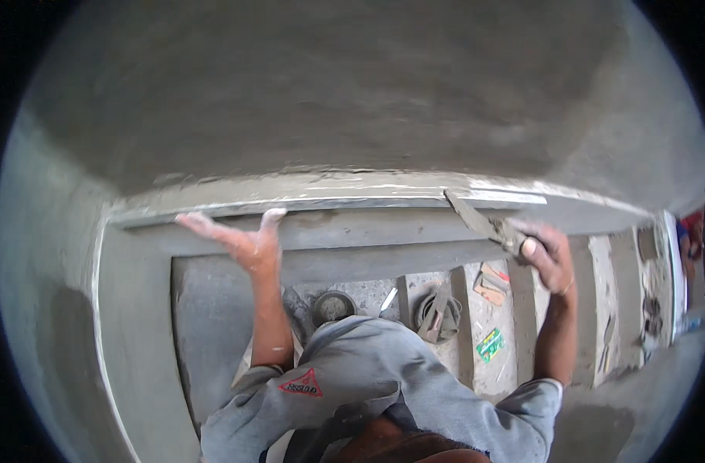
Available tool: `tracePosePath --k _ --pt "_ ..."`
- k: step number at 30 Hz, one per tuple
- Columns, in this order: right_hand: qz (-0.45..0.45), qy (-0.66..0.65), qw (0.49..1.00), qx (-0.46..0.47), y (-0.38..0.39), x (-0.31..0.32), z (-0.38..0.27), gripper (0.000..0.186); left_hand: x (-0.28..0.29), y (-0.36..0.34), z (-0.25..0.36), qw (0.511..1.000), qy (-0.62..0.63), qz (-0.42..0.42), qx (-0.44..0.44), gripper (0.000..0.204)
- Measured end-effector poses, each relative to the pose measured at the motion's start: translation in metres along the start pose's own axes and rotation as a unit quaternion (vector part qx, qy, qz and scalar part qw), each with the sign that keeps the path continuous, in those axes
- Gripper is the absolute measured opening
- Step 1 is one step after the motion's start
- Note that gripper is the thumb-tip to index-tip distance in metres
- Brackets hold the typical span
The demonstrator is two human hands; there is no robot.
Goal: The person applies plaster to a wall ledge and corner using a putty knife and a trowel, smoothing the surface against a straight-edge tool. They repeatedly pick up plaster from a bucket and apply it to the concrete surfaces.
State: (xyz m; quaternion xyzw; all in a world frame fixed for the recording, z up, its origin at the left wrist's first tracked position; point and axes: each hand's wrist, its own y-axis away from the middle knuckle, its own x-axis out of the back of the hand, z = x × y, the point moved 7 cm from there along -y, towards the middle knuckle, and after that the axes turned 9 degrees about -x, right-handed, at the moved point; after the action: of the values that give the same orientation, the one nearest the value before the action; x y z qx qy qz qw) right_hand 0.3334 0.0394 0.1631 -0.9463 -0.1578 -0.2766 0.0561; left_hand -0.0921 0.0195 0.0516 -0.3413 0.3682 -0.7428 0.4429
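Trowel [467, 214]: handle mostly hidden inside right grip [552, 255]. Below the trowel, bucket [455, 321] interior partly covered by a tool [436, 316]. Far right of trowel: red-and-blue shape [690, 238] blurred; dark objects [652, 309] unidentifiable.

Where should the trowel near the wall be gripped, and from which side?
I'd take the trowel by its handle end, coming from the person's right, where the right hand wraps it. Its narrow blade angles left toward the wall, and grey mortar clings just ahead of that hand, so gripping farther forward looks messier.
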Motion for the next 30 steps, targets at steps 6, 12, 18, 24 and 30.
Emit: tracePosePath --k 6,12,18,24,30 --pt "0.011 0.049 0.973 0.227 -0.021 -0.089 -0.039 0.04 0.002 -0.004 0.01 0.999 0.013 0.025 -0.019 0.135" --pt "-0.09 -0.249 0.96 0.087 -0.025 -0.15 -0.021 0.038 0.001 -0.006 0.007 1.0 -0.004 0.019 -0.013 0.132" --pt "-0.193 -0.427 0.872 0.146 -0.023 -0.154 -0.042 0.03 0.006 -0.004 0.006 0.999 -0.01 0.032 -0.014 0.13" --pt "-0.252 -0.416 0.853 0.19 -0.029 -0.169 -0.087 0.038 0.005 -0.005 0.009 0.999 -0.017 0.021 -0.026 0.132" --pt "-0.106 0.114 0.872 0.465 -0.045 -0.223 -0.163 0.045 0.007 -0.003 0.012 0.985 -0.073 0.083 -0.133 0.111"
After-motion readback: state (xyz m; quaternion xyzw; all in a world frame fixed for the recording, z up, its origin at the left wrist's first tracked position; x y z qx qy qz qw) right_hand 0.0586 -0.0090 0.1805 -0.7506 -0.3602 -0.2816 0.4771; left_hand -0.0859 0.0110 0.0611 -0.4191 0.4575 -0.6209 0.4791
